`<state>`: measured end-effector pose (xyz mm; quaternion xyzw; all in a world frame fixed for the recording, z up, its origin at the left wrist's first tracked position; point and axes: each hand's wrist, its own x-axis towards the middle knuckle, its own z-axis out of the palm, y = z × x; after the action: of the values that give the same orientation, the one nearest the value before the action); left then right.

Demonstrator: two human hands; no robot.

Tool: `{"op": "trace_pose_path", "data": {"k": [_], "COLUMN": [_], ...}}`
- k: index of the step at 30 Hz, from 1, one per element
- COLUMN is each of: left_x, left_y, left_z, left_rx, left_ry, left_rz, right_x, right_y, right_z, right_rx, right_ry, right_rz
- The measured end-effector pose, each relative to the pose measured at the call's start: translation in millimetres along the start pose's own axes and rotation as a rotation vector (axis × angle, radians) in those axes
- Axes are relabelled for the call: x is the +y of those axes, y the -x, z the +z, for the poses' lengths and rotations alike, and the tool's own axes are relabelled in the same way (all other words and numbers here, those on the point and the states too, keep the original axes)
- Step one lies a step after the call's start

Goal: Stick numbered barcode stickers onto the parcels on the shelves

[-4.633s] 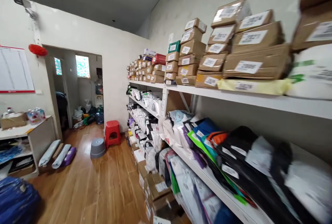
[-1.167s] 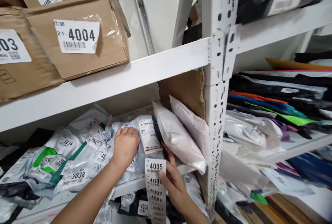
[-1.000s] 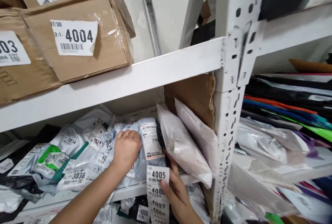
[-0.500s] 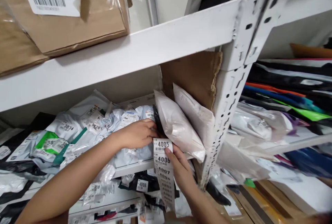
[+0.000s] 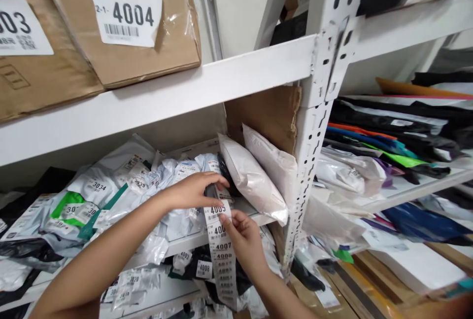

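My right hand holds a long white strip of numbered labels, its top sticker reading 4005. My left hand pinches the top of that strip, right over a pale blue-grey mailer bag on the middle shelf. The strip hangs down in front of the shelf edge. Two white padded mailer bags lean upright just right of my hands, against a brown cardboard sheet.
Cardboard boxes labelled 4004 and 003 sit on the upper shelf. A white perforated rack post stands right of the bags. More mailer bags fill the shelf to the left, the right bay and the lower shelf.
The view swung from the whole room to this shelf. My left hand slid right off the blue-grey bag onto the top of the label strip, which my right hand keeps holding.
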<state>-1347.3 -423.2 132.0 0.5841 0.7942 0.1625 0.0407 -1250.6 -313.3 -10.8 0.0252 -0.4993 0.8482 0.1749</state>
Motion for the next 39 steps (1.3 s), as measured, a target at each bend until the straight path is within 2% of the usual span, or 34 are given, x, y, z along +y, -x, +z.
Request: {"op": "trace_pose_path", "data": {"k": [3,4,7,9,11,14,16,17,19,20,24,27,30,32,33,34,35,36,37,38,39], "left_x": [15,21,38,45,48,46,44,44,45,47,55,60,61,58,55,51,47,44,40,38,37], "left_y": [27,36,59,66,68,69,71,72,76,79,86,88,91,98,102,108,113,119,124,129,133], "left_z": [16.1,24.8,60.0,86.7,110.0,129.4,131.3,130.0,125.7,123.6,121.8,124.9,128.8,132.5,134.9,137.6,140.3,142.8,144.8,146.1,146.4], "left_rx": [0.241,0.306,0.475,0.532,0.592,0.708,0.724,0.715,0.675,0.655,0.635,0.669,0.692,0.706,0.717,0.736,0.76,0.789,0.82,0.852,0.881], "left_ry": [-0.006,0.059,0.551,0.868,0.97,0.894,0.825,0.776,0.632,0.552,0.365,0.334,0.371,0.473,0.538,0.599,0.641,0.656,0.64,0.597,0.537], "left_rz": [-0.062,-0.117,-0.338,-0.419,-0.443,-0.417,-0.347,-0.304,-0.228,-0.201,-0.156,-0.145,-0.2,-0.271,-0.31,-0.351,-0.394,-0.429,-0.456,-0.47,-0.471], "right_x": [1,1,6,8,6,-10,-24,-30,-39,-41,-39,-34,-31,-33,-36,-38,-40,-41,-40,-38,-34], "right_y": [5,8,16,20,23,24,25,25,27,28,35,37,35,34,35,36,37,37,37,35,31], "right_z": [2,1,-2,-5,-9,-17,-22,-23,-24,-24,-20,-15,-12,-15,-18,-21,-23,-24,-24,-21,-17], "right_rx": [0.036,0.058,0.098,0.08,0.103,0.158,0.008,-0.115,-0.308,-0.354,-0.39,-0.31,-0.2,-0.057,0.078,0.245,0.413,0.541,0.601,0.574,0.477], "right_ry": [-0.043,-0.062,-0.125,-0.092,0.065,0.542,0.832,0.914,0.951,0.943,0.905,0.845,0.755,0.608,0.546,0.511,0.514,0.557,0.62,0.692,0.758], "right_rz": [-0.021,-0.031,-0.054,-0.073,-0.199,-0.634,-0.883,-0.943,-0.985,-0.985,-0.916,-0.821,-0.572,-0.392,-0.372,-0.433,-0.576,-0.777,-0.989,-1.167,-1.288]}}
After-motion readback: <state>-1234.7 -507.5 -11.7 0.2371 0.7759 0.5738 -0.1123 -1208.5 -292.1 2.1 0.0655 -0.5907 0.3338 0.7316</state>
